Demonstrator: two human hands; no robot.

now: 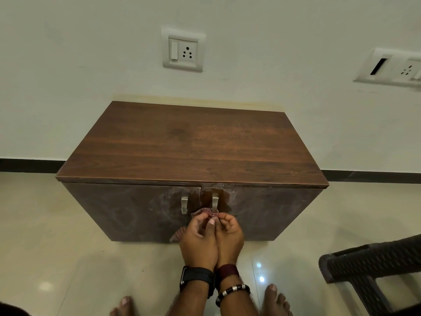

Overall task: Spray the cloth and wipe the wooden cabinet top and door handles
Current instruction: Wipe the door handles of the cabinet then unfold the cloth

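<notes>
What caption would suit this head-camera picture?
Both hands, left and right, pinch a cloth at the right door handle of a wooden cabinet.

No text, label, brand or number can be read anywhere. The sockets (183, 50), cabinet (193, 142) and watch (197, 278) show none.

A pale off-white wall (250, 30) fills the upper view, carrying a white switch-and-socket plate (183, 50) near the middle and a second socket plate (395, 67) at the right edge. A dark skirting strip (29, 165) runs along its base. The glossy cream floor tiles (57, 236) reflect ceiling lights. A dark woven-pattern plastic chair (373, 261) stands at the lower right.
</notes>
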